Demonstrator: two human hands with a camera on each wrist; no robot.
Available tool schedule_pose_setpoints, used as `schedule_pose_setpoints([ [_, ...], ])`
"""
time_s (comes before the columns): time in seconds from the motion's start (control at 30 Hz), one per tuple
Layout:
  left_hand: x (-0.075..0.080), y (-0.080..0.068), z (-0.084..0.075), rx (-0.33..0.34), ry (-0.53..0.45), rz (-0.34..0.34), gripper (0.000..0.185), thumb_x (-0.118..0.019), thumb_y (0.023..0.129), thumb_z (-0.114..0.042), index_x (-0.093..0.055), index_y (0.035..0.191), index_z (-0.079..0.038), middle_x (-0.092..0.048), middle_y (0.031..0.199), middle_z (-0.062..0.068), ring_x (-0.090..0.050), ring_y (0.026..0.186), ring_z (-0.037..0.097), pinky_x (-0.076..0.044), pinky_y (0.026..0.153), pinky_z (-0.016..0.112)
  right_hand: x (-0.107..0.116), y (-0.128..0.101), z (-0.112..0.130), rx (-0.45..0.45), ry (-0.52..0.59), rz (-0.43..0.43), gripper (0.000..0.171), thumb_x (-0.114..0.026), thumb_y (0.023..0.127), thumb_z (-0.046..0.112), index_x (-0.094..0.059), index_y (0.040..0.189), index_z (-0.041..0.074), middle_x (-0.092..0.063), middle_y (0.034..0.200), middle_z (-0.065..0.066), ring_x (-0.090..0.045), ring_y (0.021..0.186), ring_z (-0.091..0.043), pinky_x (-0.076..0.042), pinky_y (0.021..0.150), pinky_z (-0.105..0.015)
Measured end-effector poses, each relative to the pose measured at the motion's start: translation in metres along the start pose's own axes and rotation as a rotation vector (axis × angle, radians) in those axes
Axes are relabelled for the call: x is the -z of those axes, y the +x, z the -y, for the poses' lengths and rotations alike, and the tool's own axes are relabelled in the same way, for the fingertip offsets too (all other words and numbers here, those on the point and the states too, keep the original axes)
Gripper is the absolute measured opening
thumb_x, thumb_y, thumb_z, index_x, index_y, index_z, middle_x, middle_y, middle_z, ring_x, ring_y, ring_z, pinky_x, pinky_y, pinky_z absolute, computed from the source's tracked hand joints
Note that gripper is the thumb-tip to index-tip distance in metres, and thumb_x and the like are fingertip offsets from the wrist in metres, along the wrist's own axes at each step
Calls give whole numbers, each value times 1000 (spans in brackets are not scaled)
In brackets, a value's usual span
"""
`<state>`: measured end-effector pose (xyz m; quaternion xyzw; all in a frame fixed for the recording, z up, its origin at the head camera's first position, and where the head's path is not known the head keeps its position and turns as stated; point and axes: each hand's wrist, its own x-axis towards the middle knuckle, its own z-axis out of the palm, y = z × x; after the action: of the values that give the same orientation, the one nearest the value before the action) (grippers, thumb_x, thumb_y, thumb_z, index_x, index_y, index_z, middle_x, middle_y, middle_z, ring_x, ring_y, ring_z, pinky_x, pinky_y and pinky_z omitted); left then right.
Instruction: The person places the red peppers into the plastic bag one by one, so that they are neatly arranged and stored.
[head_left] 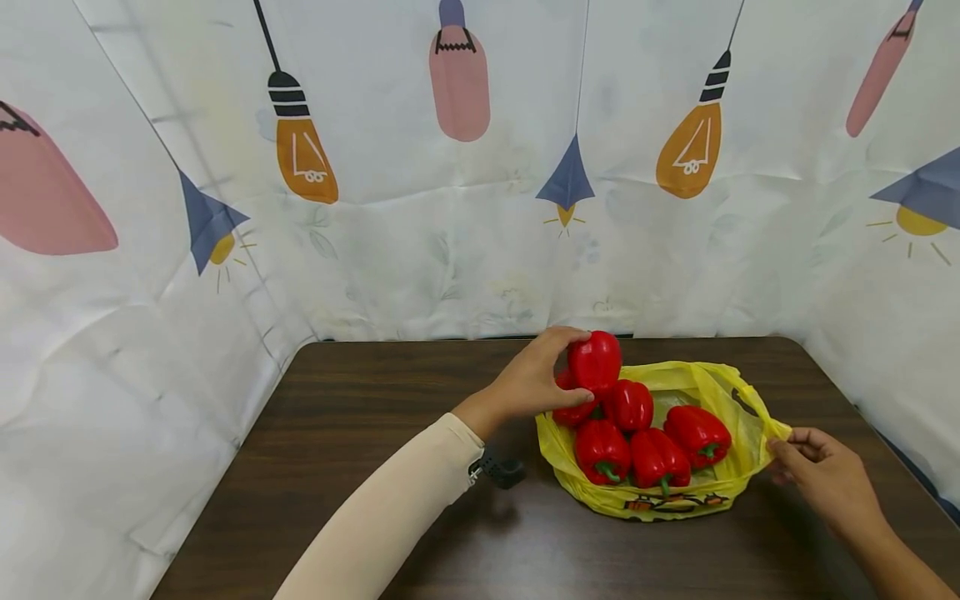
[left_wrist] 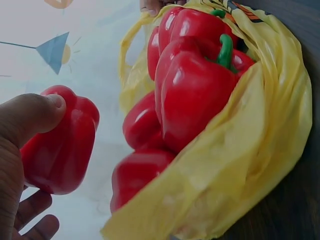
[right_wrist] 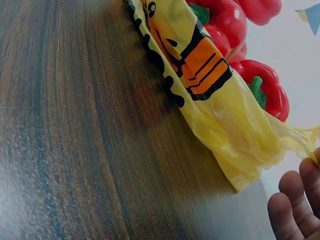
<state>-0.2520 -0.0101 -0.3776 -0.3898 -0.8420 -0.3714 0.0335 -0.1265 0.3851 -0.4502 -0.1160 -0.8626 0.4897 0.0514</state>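
My left hand (head_left: 536, 375) grips a red bell pepper (head_left: 595, 360) between thumb and fingers, above the left side of a yellow plastic bag (head_left: 600, 497). In the left wrist view this held pepper (left_wrist: 62, 142) is apart from the others, the thumb pressed on it. Several more red bell peppers (head_left: 658, 458) with green stems lie in the open bag. My right hand (head_left: 825, 475) pinches the bag's handle at its right side, pulling it outward. In the right wrist view the stretched yellow handle (right_wrist: 297, 137) runs to the fingertips.
A dark wood-grain table (head_left: 360, 433) bears the bag. Behind and beside it hangs a white curtain (head_left: 465, 250) printed with lamps and bulbs. A black band (head_left: 501, 468) shows at my left wrist, below the pale sleeve (head_left: 397, 508).
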Motion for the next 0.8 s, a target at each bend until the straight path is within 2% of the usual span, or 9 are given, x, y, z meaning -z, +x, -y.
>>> schedule_pose_setpoints([
  [0.17,-7,6,-6,-8,10,24,78,-88,81,-25,-48,146,-10,-51,144,3,-49,127,15,-51,100,30,0,0,1,3,9,-2,40,-57,106,30,-54,112,-10,-70,81,5,-68,70,-11,-60,61,-30],
  [0.37,-15,11,-12,23,0,59,78,-86,82,-27,-47,148,-13,-49,146,2,-49,126,13,-51,97,24,-1,0,3,7,16,6,41,-58,106,30,-55,112,-10,-71,81,5,-69,71,-11,-60,62,-30],
  [0.67,-25,18,-19,39,-18,64,77,-86,83,-30,-47,148,-12,-48,145,2,-51,120,11,-51,89,17,-2,-1,2,21,0,-5,39,-56,106,29,-55,111,-10,-71,79,3,-68,69,-13,-59,61,-30],
  [0.8,-30,22,-22,53,-15,66,77,-86,83,-31,-47,148,-14,-48,145,1,-51,119,10,-51,88,18,0,1,2,21,5,-4,39,-56,107,29,-55,112,-10,-71,80,3,-68,69,-13,-59,61,-30],
])
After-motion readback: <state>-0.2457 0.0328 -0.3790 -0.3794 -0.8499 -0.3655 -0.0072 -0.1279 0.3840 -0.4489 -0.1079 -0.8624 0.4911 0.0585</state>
